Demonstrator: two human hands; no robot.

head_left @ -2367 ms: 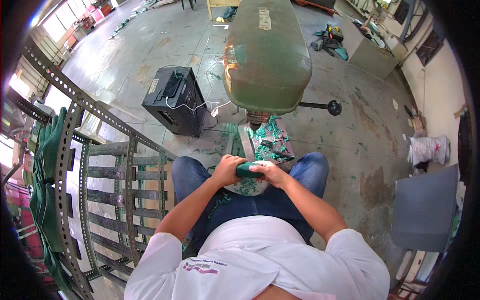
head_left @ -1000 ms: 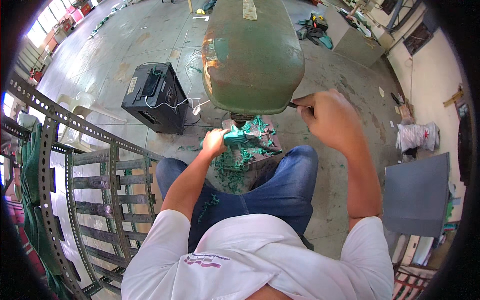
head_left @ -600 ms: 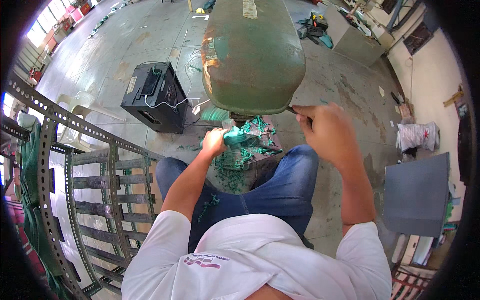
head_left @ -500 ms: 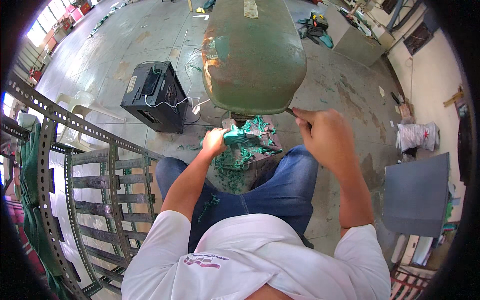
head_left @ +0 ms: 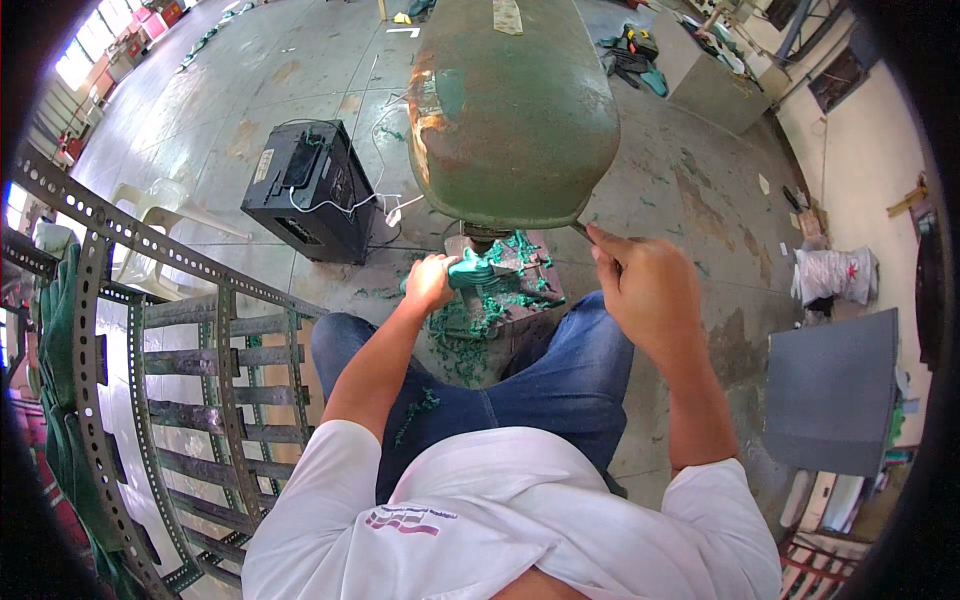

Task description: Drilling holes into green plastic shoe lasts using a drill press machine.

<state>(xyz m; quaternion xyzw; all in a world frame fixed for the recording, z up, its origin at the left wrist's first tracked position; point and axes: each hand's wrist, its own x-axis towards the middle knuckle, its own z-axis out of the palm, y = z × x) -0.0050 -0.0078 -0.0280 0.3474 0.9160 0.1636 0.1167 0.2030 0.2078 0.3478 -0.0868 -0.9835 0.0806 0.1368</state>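
In front of me hangs the rounded green head of a machine (head_left: 515,130), its paint worn and rusty on the left side. Beneath it a dark spindle (head_left: 482,243) comes down onto a stack of green sheet pieces (head_left: 470,270). My left hand (head_left: 431,283) is closed on the stack's left side, holding it on the machine's table (head_left: 535,290). Green shavings (head_left: 480,318) cover much of that table. At the head's right edge, my right hand (head_left: 655,290) is closed on a thin dark lever (head_left: 581,230), mostly hidden by the fingers.
A black box-shaped unit (head_left: 308,195) with a white cable stands on the floor at left, a pale plastic chair (head_left: 150,230) beyond it. A perforated metal rack (head_left: 225,400) runs along my left. To the right are a grey panel (head_left: 832,390) and a wrapped bundle (head_left: 838,273).
My right hand has moved slightly down with the lever. The left hand stays on the green stack, and the view has shifted a little.
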